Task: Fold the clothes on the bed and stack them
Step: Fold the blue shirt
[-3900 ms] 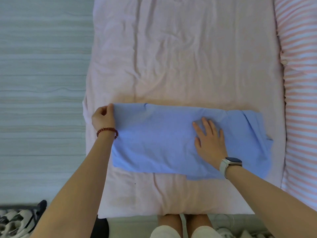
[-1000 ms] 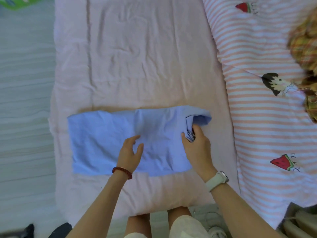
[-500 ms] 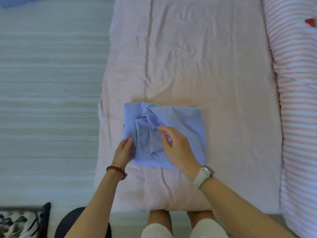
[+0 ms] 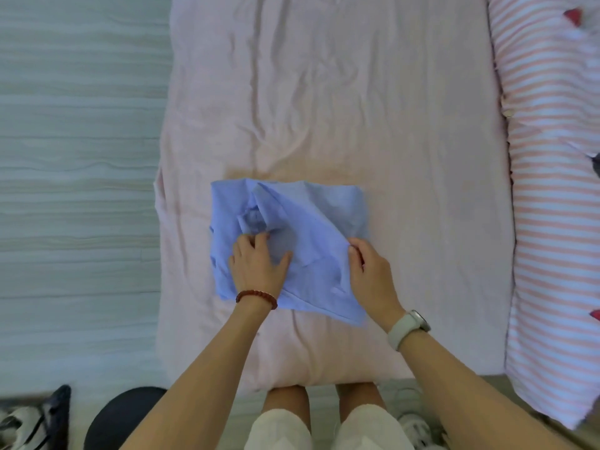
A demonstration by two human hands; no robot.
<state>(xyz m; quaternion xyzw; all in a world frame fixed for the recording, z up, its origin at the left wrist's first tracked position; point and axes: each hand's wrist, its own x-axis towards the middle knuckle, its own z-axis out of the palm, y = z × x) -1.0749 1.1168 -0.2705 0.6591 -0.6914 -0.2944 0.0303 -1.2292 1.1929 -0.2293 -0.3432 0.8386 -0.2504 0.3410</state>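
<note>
The blue garment (image 4: 292,241) lies roughly folded near the bed's (image 4: 324,92) front edge. The left hand (image 4: 256,264) presses its bunched middle with relaxed fingers; the right hand (image 4: 370,277) pinches the loose right flap. Letting go early risks the crooked fold springing open.

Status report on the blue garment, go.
Left hand flat on blue garment, fingertips at the bunched middle. Right hand pinching its right edge. Folded into a rough square on pink sheet. Nothing in the way.
</note>
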